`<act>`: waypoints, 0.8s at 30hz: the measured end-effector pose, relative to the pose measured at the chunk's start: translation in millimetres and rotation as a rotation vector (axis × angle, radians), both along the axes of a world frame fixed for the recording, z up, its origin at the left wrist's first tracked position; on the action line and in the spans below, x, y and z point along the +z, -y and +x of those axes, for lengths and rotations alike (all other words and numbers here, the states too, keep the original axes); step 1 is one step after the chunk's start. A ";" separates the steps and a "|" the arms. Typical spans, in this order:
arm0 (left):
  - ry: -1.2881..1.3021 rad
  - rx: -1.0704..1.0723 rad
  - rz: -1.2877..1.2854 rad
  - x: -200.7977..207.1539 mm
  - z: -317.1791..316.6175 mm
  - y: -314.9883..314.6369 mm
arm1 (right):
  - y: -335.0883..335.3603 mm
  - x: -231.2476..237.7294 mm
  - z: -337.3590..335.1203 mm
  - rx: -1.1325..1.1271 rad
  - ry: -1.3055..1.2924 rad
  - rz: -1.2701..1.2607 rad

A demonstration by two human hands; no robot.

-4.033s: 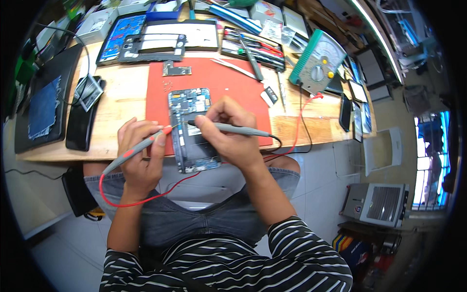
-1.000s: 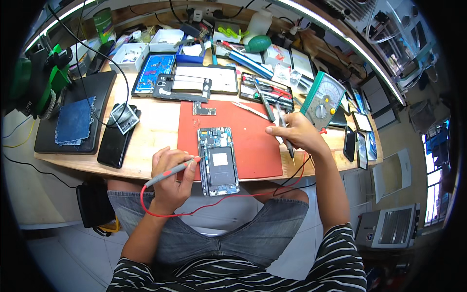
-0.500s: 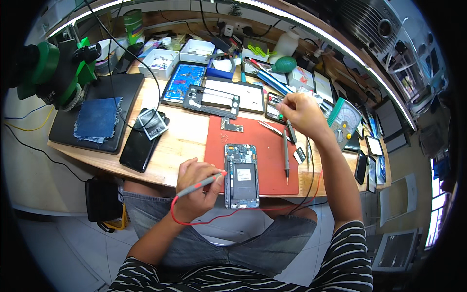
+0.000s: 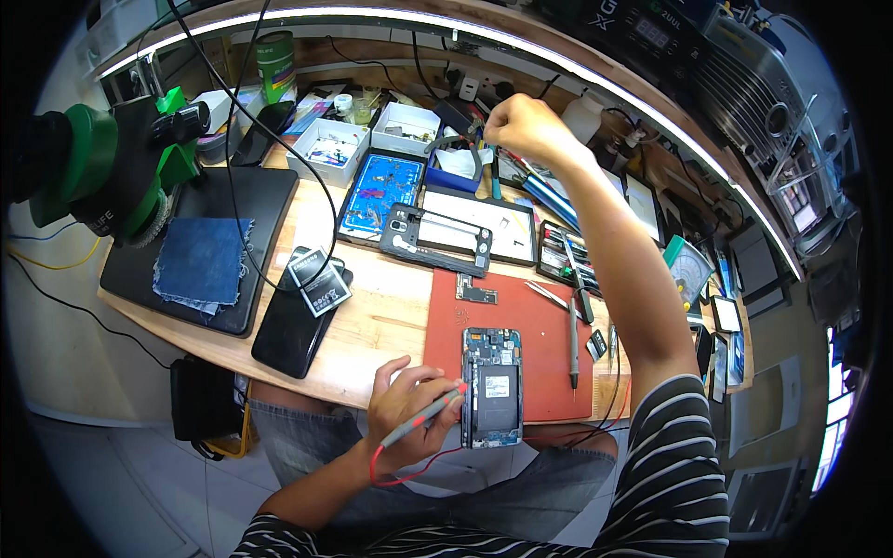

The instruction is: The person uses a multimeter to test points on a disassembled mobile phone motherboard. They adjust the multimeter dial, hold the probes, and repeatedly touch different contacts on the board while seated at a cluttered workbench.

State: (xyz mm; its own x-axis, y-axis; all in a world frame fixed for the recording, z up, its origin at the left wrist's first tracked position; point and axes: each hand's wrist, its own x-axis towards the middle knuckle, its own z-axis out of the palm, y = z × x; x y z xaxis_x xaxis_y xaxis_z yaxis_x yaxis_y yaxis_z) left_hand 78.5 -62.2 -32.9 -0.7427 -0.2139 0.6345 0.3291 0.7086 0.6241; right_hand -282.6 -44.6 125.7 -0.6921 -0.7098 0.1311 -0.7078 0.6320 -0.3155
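My left hand [image 4: 414, 414] is closed around a grey-and-red meter probe [image 4: 409, 427], its red lead hanging below. The fingertips are beside the left edge of an opened phone [image 4: 495, 353], whose circuit board and battery bay show. That phone lies at the front of a red-brown mat [image 4: 549, 372]. Far back, over the tool holders, my right hand [image 4: 530, 128] has its fingers curled together; anything between them is hidden. A second grey probe [image 4: 574, 344] and tweezers [image 4: 549, 295] lie on the mat, as does a small loose board [image 4: 477, 292].
A green microscope [image 4: 93, 177] stands at left, beside a black laptop-like slab [image 4: 265, 214] bearing a denim cloth [image 4: 203, 260]. A black phone [image 4: 288, 335] and a loose battery [image 4: 320, 282] lie nearby. White parts boxes [image 4: 326, 172], a phone frame [image 4: 419, 244] and an analog meter [image 4: 686, 274] stand farther back.
My right hand has moved from above the small tool tray to farther back and left, over the tool holders. My left hand keeps the probe beside the phone. The whole view has shifted.
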 end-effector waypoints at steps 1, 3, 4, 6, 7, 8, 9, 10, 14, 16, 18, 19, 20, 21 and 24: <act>-0.005 -0.007 -0.008 -1.4 0.1 0.7 | 8.7 -5.6 -2.9 -0.015 -0.028 0.080; -0.027 -0.008 -0.007 -4.6 0.0 2.1 | 23.4 -18.7 -11.3 -0.054 -0.076 0.200; -0.039 -0.009 0.008 -6.0 0.2 1.9 | 27.7 -24.1 -17.7 -0.080 -0.093 0.210; -0.069 -0.002 0.041 -8.3 -0.1 0.4 | 34.1 -32.9 -33.8 -0.119 -0.120 0.240; -0.063 0.003 0.040 -9.2 -0.4 -1.0 | 36.6 -36.2 -42.7 -0.146 -0.134 0.251; -0.065 0.009 0.039 -9.6 -0.5 -2.9 | 39.6 -38.7 -51.4 -0.161 -0.119 0.294; -0.060 0.011 0.035 -9.8 -0.6 -3.9 | 43.3 -41.2 -59.1 -0.175 -0.106 0.338; -0.056 0.014 0.040 -9.8 -0.5 -4.0 | 48.6 -44.8 -64.8 -0.185 -0.074 0.338; -0.050 0.007 0.066 -9.7 -0.5 -2.6 | 72.7 -56.3 -75.2 -0.265 0.001 0.408; -0.061 0.008 0.067 -9.9 -0.9 -2.3 | 81.0 -57.9 -77.6 -0.279 0.036 0.428; -0.064 0.009 0.073 -9.7 0.0 -2.2 | 86.4 -57.1 -81.2 -0.292 0.127 0.496; -0.069 0.006 0.075 -9.7 -0.2 -2.1 | 87.1 -57.5 -83.0 -0.330 0.043 0.529; -0.074 0.003 0.079 -9.8 -0.5 -1.9 | 87.1 -57.6 -85.5 -0.355 0.080 0.537; -0.080 0.005 0.082 -9.8 -0.3 -1.8 | 86.5 -58.9 -87.6 -0.380 0.100 0.536; -0.085 0.005 0.089 -10.0 0.4 -1.5 | 86.3 -66.3 -90.5 -0.396 0.133 0.472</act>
